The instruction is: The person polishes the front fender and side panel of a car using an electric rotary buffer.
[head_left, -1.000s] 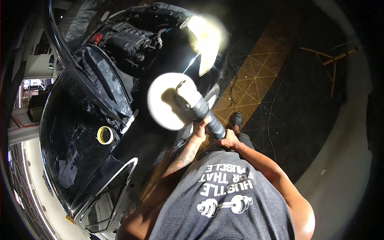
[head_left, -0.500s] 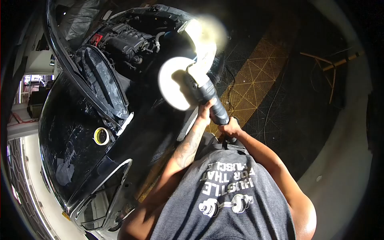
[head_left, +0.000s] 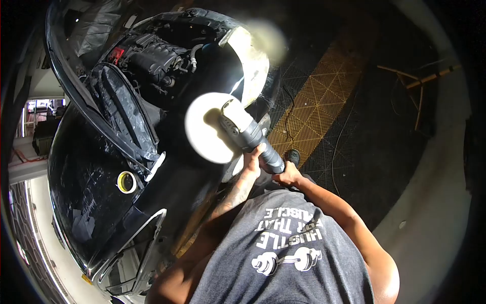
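Polisher (head_left: 248,134), black with cylindrical handle and round white disc (head_left: 204,133), over side edge of glossy black car (head_left: 174,177), near pale headlight (head_left: 250,58); gripped mid-handle by left hand (head_left: 252,160), at rear end by right hand (head_left: 287,175).

The round white pad (head_left: 201,139) hides the bodywork (head_left: 177,175) under it.

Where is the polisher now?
The polisher is just above the head view's centre, in the left hand and right hand, its white pad over the black car.
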`<state>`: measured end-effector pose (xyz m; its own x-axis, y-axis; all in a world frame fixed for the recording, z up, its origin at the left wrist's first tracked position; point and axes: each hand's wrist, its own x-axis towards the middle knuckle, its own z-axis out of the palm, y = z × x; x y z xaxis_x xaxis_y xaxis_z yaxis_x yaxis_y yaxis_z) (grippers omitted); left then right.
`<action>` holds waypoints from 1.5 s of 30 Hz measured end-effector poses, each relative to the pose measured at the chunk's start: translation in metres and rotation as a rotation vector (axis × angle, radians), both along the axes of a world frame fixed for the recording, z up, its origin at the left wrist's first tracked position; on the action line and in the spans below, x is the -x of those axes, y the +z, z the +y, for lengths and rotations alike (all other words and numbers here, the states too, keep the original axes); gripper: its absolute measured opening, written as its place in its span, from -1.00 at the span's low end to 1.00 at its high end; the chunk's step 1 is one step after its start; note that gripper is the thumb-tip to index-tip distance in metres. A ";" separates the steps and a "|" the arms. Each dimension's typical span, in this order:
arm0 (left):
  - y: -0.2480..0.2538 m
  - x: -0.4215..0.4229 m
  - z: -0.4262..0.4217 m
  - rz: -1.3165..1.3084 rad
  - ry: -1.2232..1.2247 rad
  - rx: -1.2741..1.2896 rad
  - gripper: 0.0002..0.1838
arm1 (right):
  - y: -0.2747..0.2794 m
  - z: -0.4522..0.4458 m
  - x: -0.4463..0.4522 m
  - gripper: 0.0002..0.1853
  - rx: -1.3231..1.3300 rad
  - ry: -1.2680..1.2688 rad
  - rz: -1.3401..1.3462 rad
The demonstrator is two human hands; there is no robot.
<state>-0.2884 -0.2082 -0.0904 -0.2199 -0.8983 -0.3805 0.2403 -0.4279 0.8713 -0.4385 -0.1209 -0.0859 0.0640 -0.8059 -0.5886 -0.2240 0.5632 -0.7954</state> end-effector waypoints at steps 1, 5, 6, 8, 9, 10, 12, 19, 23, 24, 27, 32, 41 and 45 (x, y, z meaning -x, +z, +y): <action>0.002 0.003 0.001 0.000 0.042 -0.014 -0.25 | -0.007 -0.002 0.002 -0.48 -0.042 0.065 0.044; -0.005 0.015 -0.023 0.044 -0.027 -0.050 -0.32 | -0.049 -0.005 0.003 -0.47 0.031 -0.042 0.110; -0.004 0.022 -0.033 0.060 -0.055 -0.048 -0.33 | -0.046 -0.012 0.006 -0.51 0.012 -0.091 -0.002; -0.015 0.032 -0.052 0.056 -0.058 -0.163 -0.40 | -0.033 -0.030 0.017 -0.56 -0.056 -0.079 0.066; -0.019 0.038 -0.061 0.084 -0.065 -0.160 -0.40 | -0.048 -0.034 0.016 -0.56 -0.029 -0.100 0.073; -0.016 0.042 -0.068 0.113 -0.071 -0.154 -0.41 | -0.055 -0.038 0.016 -0.56 0.000 -0.121 0.082; -0.011 0.040 -0.070 0.105 -0.071 -0.186 -0.40 | -0.055 -0.040 0.019 -0.54 -0.019 -0.110 0.062; -0.002 0.006 -0.035 0.108 -0.006 -0.186 -0.45 | 0.003 -0.026 0.012 -0.44 0.063 0.035 0.121; 0.004 -0.026 0.004 0.088 0.101 -0.121 -0.43 | 0.008 -0.014 0.000 -0.46 0.122 0.191 0.154; 0.011 -0.030 0.012 0.096 0.132 -0.125 -0.43 | 0.001 -0.011 -0.003 -0.52 0.178 0.228 0.110; 0.038 -0.032 0.034 0.102 0.197 -0.069 -0.38 | -0.005 -0.006 -0.003 -0.55 0.225 0.270 0.087; 0.036 -0.032 0.041 0.145 0.227 -0.100 -0.36 | -0.005 -0.007 0.005 -0.53 0.307 0.317 0.106; 0.011 0.039 -0.045 0.271 0.073 -0.267 -0.46 | 0.013 -0.037 0.044 -0.60 0.025 0.079 0.077; 0.010 0.057 -0.065 0.325 0.061 -0.212 -0.50 | 0.013 -0.047 0.049 -0.81 0.066 0.022 -0.169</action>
<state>-0.3451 -0.2732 -0.0806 -0.3080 -0.8225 -0.4782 0.5194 -0.5665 0.6398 -0.4879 -0.1683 -0.0729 0.1755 -0.8396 -0.5140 -0.0953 0.5052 -0.8577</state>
